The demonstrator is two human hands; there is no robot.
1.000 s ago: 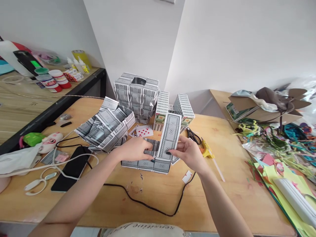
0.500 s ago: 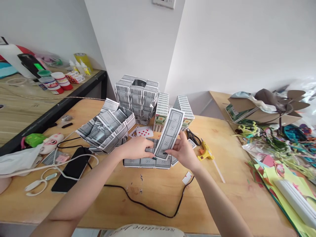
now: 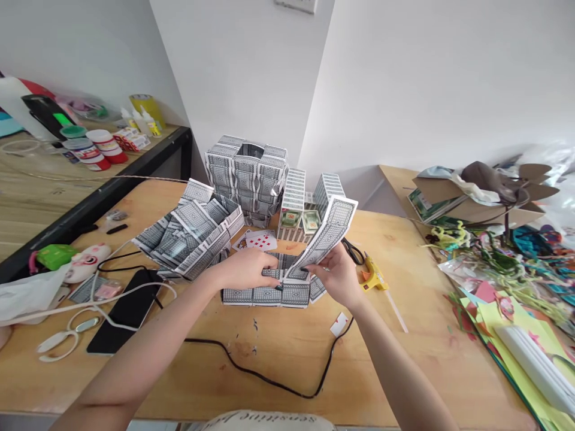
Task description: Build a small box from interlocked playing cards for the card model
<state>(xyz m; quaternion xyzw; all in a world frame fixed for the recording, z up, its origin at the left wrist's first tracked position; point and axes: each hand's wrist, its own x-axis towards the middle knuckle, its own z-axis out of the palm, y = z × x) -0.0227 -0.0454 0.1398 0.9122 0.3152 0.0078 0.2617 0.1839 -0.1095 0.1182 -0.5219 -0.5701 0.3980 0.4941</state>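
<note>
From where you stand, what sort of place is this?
Probably a craft workspace: a glue gun and coloured paper lie on the table, and the right hand holds a strip of patterned cards.

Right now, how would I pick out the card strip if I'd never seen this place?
Find the wooden table, then the right hand near its middle. That hand pinches the card strip, long and grey-patterned with white edges. Unlike the boxy card block farther back, it is thin and slants up to the right.
</note>
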